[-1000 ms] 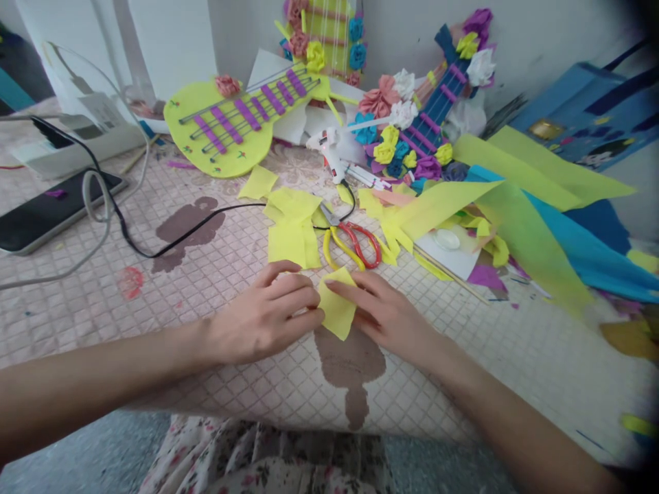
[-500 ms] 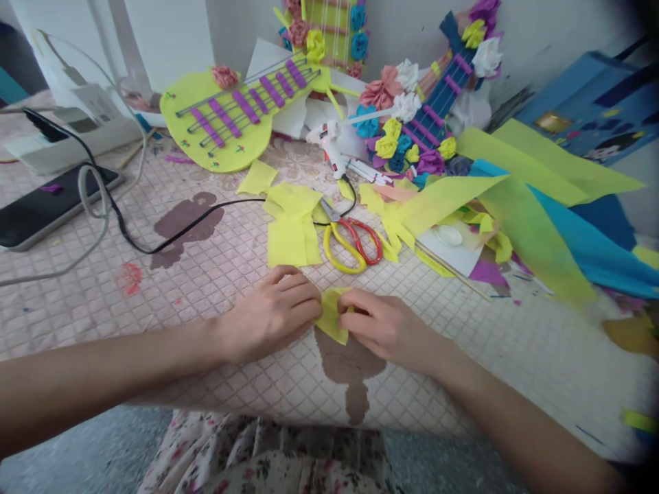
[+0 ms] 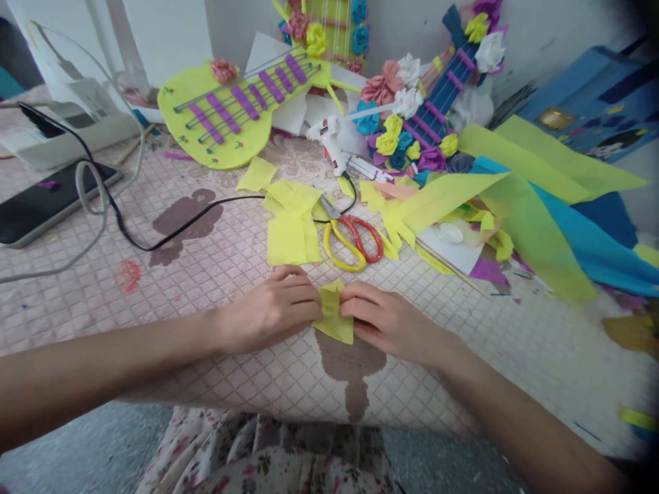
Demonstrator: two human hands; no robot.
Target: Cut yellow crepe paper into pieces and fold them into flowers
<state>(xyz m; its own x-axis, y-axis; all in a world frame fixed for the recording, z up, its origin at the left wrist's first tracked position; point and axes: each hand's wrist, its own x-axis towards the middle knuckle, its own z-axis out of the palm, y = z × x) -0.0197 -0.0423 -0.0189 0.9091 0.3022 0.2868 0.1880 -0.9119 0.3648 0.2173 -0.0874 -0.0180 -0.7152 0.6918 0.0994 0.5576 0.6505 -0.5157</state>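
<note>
Between my two hands, low over the front of the table, is a small piece of yellow crepe paper (image 3: 336, 317). My left hand (image 3: 281, 305) pinches its left edge with curled fingers. On the other side, my right hand (image 3: 388, 319) grips the right edge, its thumb hidden. Just beyond the hands lies a pair of scissors (image 3: 354, 240) with one yellow and one red handle. Beside it, left of the blades, several yellow paper squares (image 3: 292, 240) are stacked loosely.
A white glue gun (image 3: 329, 147) stands behind the scissors, its black cord running left. Farther back lie a yellow paper guitar (image 3: 221, 123) and a blue one with flowers (image 3: 435, 110). Crepe strips (image 3: 540, 226) cover the right side. A phone (image 3: 51, 206) rests at left.
The yellow paper piece has been spread wider between my hands, with more of its surface showing. My right hand has shifted slightly; the other things stay put.
</note>
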